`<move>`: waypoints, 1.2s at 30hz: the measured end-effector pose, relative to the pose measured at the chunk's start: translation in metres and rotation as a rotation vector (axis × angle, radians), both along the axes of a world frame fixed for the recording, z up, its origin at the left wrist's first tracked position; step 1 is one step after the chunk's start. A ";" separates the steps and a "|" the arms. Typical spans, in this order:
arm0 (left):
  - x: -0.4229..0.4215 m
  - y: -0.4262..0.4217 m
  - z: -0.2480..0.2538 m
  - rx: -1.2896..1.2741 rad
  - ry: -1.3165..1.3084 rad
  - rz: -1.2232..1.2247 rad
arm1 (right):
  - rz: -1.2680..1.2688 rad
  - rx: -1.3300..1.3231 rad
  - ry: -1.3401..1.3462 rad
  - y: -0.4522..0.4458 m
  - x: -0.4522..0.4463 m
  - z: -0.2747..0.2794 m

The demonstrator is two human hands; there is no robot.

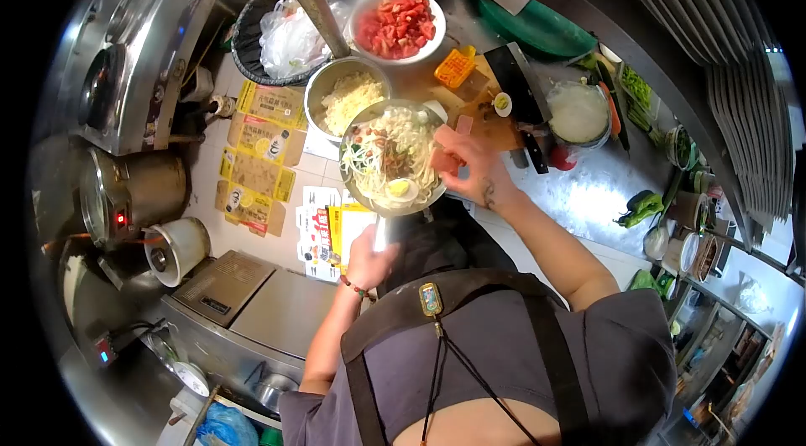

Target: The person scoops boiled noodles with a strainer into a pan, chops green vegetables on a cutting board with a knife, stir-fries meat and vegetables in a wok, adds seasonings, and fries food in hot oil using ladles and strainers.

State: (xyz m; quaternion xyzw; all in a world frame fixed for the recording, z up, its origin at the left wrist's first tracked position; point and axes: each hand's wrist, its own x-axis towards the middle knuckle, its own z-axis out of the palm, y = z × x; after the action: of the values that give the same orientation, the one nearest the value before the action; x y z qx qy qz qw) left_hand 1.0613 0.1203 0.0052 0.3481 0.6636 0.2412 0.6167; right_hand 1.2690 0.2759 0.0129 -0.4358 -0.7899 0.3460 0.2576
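Note:
My left hand (369, 263) is wrapped round the handle (382, 232) of a metal pan (348, 173). In the pan lie noodles (424, 148), bean sprouts (363, 162), peanuts and a brownish topping, with a halved boiled egg (401, 190) near the close rim. At the pan's right rim my right hand (477, 162) pinches pink luncheon meat slices (445, 162) between thumb and fingers. Another pink slice (464, 124) shows just beyond the fingers; whether the hand holds it too I cannot tell.
Beyond the pan stand a bowl of shredded pale food (353, 102) and a white bowl of chopped tomatoes (399, 26). A cleaver (516, 81), an orange basket (455, 68) and another halved egg (502, 104) lie to the right. Flattened cardboard (256, 160) covers floor at left.

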 end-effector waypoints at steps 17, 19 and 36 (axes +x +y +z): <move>0.000 -0.024 -0.015 -0.015 -0.002 0.053 | -0.641 -0.204 0.021 0.026 0.039 -0.099; 0.002 -0.024 -0.015 -0.006 0.061 0.054 | -0.490 0.353 -0.415 0.029 0.040 -0.125; -0.004 -0.039 -0.011 -0.025 0.064 0.098 | -0.156 -0.816 0.577 0.014 -0.009 -0.008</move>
State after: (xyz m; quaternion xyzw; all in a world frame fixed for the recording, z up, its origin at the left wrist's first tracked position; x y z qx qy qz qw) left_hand 1.0576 0.0814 -0.0057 0.3151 0.7022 0.2514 0.5869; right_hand 1.2599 0.2900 0.0052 -0.4451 -0.4521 0.7126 0.2993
